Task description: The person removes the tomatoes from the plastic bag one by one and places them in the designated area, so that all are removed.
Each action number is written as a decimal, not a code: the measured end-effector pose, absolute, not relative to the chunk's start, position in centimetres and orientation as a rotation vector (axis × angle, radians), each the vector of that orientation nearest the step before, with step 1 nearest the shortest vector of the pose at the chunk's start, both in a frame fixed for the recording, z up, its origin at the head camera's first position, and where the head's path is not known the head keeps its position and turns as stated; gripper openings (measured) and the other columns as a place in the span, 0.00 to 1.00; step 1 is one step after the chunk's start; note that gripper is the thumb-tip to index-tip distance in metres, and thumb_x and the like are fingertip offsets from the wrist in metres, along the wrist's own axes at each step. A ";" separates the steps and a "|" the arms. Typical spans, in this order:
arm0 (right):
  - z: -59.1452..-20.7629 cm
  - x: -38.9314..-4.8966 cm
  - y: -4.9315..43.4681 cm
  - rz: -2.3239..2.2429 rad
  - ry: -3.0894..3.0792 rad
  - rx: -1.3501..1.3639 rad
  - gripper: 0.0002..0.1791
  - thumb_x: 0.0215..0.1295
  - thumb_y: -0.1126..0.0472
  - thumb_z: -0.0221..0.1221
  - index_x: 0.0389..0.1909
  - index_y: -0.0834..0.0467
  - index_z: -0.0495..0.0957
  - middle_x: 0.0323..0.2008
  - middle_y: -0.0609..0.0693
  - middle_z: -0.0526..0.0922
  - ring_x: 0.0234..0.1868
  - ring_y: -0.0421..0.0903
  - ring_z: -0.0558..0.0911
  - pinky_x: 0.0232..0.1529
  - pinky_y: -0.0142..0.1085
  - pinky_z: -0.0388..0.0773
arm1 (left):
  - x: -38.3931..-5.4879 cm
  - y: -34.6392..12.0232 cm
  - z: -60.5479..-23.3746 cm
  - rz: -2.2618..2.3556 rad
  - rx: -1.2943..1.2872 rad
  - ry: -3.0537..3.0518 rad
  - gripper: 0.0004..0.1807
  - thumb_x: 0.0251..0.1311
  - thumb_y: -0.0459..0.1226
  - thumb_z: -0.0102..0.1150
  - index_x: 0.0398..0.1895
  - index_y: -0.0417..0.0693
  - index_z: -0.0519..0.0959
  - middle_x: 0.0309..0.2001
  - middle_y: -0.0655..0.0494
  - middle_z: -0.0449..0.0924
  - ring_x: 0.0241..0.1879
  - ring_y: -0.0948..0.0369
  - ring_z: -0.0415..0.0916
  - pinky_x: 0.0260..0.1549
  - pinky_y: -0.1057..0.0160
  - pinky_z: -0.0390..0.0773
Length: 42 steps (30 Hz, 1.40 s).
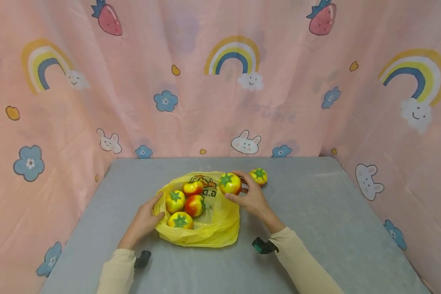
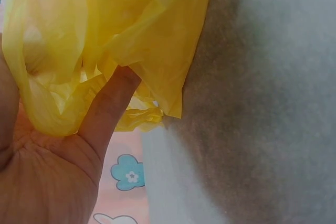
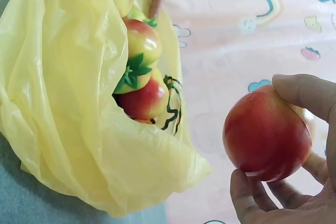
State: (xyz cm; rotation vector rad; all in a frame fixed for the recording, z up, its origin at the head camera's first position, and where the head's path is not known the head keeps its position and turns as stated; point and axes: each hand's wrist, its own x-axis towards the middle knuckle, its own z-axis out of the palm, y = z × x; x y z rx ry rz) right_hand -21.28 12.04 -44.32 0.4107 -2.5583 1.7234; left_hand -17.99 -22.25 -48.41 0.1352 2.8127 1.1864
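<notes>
A yellow plastic bag [image 1: 220, 234] lies on the table with its mouth open toward me. Several red-and-yellow tomatoes with green leafy tops, such as this tomato [image 1: 175, 201], sit inside it. At the bag's left rim, my left hand [image 1: 145, 216] grips the thin plastic between thumb and fingers. My right hand [image 1: 252, 197] holds another tomato [image 1: 229, 183] by its sides, over the bag's right edge. In the right wrist view that held tomato [image 3: 266, 134] shows its red underside, with fingertips round it. One more tomato [image 1: 259, 176] rests on the table just beyond the right hand.
The grey table [image 1: 316, 212] extends to both sides of the bag. A pink curtain [image 1: 279, 81] printed with rainbows, bunnies and strawberries hangs behind it and along both sides. Dark wrist devices, one being the right device [image 1: 264, 246], are strapped at the cream sleeves.
</notes>
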 end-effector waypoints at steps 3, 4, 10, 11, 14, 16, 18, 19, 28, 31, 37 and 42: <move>-44.4 -21.3 12.3 1.734 -2.560 0.380 0.40 0.55 0.59 0.71 0.68 0.54 0.65 0.66 0.54 0.70 0.66 0.55 0.69 0.66 0.53 0.72 | -18.0 -22.2 -48.4 1.184 0.137 2.816 0.37 0.63 0.31 0.55 0.75 0.38 0.56 0.73 0.32 0.57 0.73 0.36 0.54 0.71 0.39 0.57; -44.4 -21.3 12.4 1.740 -2.559 0.371 0.39 0.55 0.59 0.71 0.68 0.53 0.66 0.66 0.53 0.70 0.66 0.55 0.69 0.66 0.52 0.72 | -18.0 -22.2 -48.4 1.185 0.136 2.815 0.37 0.63 0.31 0.55 0.75 0.38 0.56 0.73 0.32 0.57 0.73 0.36 0.54 0.71 0.39 0.57; -44.5 -21.4 13.0 1.769 -2.550 0.335 0.40 0.55 0.59 0.71 0.68 0.53 0.64 0.66 0.54 0.69 0.68 0.56 0.68 0.68 0.53 0.70 | -17.9 -22.2 -48.4 1.177 0.134 2.811 0.37 0.63 0.31 0.55 0.75 0.38 0.56 0.73 0.32 0.56 0.73 0.36 0.54 0.71 0.39 0.57; -44.5 -21.4 13.1 1.775 -2.544 0.332 0.40 0.54 0.59 0.71 0.68 0.54 0.64 0.66 0.54 0.69 0.68 0.57 0.68 0.68 0.53 0.70 | -17.9 -22.2 -48.4 1.176 0.135 2.812 0.37 0.63 0.31 0.55 0.75 0.38 0.56 0.73 0.32 0.56 0.73 0.36 0.54 0.71 0.39 0.57; -44.6 -21.5 13.4 1.797 -2.517 0.342 0.41 0.54 0.60 0.71 0.68 0.55 0.63 0.66 0.57 0.69 0.68 0.58 0.69 0.68 0.54 0.71 | -17.9 -22.2 -48.4 1.175 0.132 2.814 0.37 0.63 0.31 0.55 0.75 0.38 0.56 0.73 0.32 0.56 0.73 0.36 0.54 0.71 0.39 0.57; -44.6 -21.6 13.7 1.819 -2.496 0.346 0.41 0.54 0.61 0.71 0.68 0.56 0.63 0.66 0.58 0.69 0.67 0.60 0.70 0.67 0.54 0.71 | -17.9 -22.2 -48.3 1.172 0.126 2.814 0.37 0.63 0.31 0.55 0.75 0.39 0.56 0.73 0.32 0.56 0.73 0.36 0.53 0.71 0.39 0.56; -44.6 -21.7 13.9 1.825 -2.489 0.334 0.42 0.54 0.62 0.71 0.69 0.56 0.63 0.65 0.59 0.68 0.66 0.60 0.71 0.67 0.53 0.71 | -17.9 -22.2 -48.3 1.170 0.119 2.814 0.37 0.63 0.31 0.55 0.76 0.40 0.56 0.74 0.32 0.56 0.73 0.36 0.53 0.72 0.39 0.56; -44.7 -21.7 14.1 1.823 -2.491 0.328 0.42 0.54 0.62 0.71 0.69 0.56 0.63 0.65 0.59 0.68 0.66 0.59 0.72 0.67 0.53 0.71 | -17.9 -22.2 -48.3 1.166 0.118 2.815 0.37 0.64 0.32 0.55 0.76 0.40 0.56 0.74 0.32 0.56 0.73 0.36 0.53 0.72 0.39 0.56; -44.9 -21.8 15.0 1.788 -2.498 0.243 0.42 0.54 0.60 0.71 0.69 0.54 0.62 0.65 0.57 0.69 0.64 0.57 0.73 0.67 0.51 0.72 | -17.9 -22.1 -48.3 1.173 0.105 2.812 0.37 0.63 0.31 0.55 0.76 0.40 0.56 0.74 0.32 0.56 0.73 0.37 0.53 0.72 0.39 0.56; -45.2 -21.9 15.3 1.793 -2.480 0.242 0.41 0.55 0.61 0.71 0.69 0.55 0.62 0.65 0.57 0.69 0.64 0.57 0.73 0.68 0.51 0.72 | -17.9 -22.2 -48.4 1.169 0.102 2.813 0.37 0.64 0.31 0.55 0.76 0.40 0.56 0.74 0.33 0.56 0.73 0.37 0.53 0.72 0.40 0.56; -45.5 -22.1 16.0 1.734 -2.489 0.251 0.41 0.56 0.59 0.70 0.69 0.54 0.61 0.66 0.58 0.68 0.63 0.58 0.71 0.68 0.54 0.70 | -17.8 -22.3 -48.5 1.155 0.106 2.824 0.37 0.64 0.32 0.55 0.75 0.40 0.56 0.73 0.32 0.56 0.73 0.37 0.54 0.71 0.39 0.57; -45.7 -22.4 16.5 1.745 -2.464 0.227 0.41 0.56 0.60 0.70 0.69 0.55 0.61 0.67 0.58 0.67 0.64 0.58 0.70 0.69 0.55 0.68 | -18.0 -22.3 -48.5 1.160 0.113 2.840 0.37 0.63 0.31 0.55 0.75 0.38 0.57 0.73 0.32 0.58 0.72 0.37 0.55 0.71 0.39 0.58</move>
